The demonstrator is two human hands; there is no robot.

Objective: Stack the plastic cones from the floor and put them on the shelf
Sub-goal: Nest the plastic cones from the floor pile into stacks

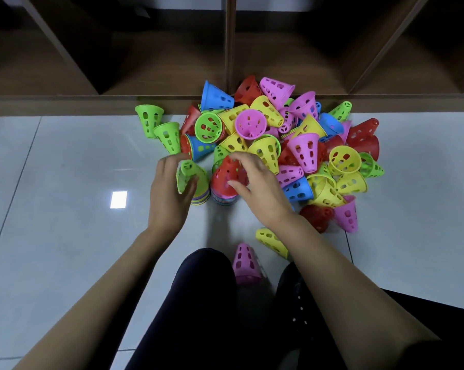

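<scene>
A: Progress?

B: Two short stacks are noted on the floor (65, 182). The left stack (200, 200) is capped by a green cone (189, 173), and the right stack (224, 198) by a red cone (225, 174). Most cones are left loose in a pile (304, 148) against the foot of the shelf (65, 105). No cones are seen in the shelf compartments in view. The task is judged early: stacking has begun and nothing has been shelved.

A: Strays?

B: A pink cone (245, 260) and a yellow cone (272, 241) are recorded apart from the pile, near the knees. Two more green ones lie off the pile's left edge.

A: Hands?

B: The left hand (169, 196) is closed round the green cone, thumb on the near side and fingers behind. The right hand (257, 188) is clamped over the red cone, fingers across its top and thumb pressed to its side.

A: Position of the cones relative to the hands?

B: Each held cone is seated on its own stack, directly under the fingers. The stacks stand just beside one another between the hands. The pile lies just beyond and to the right.
</scene>
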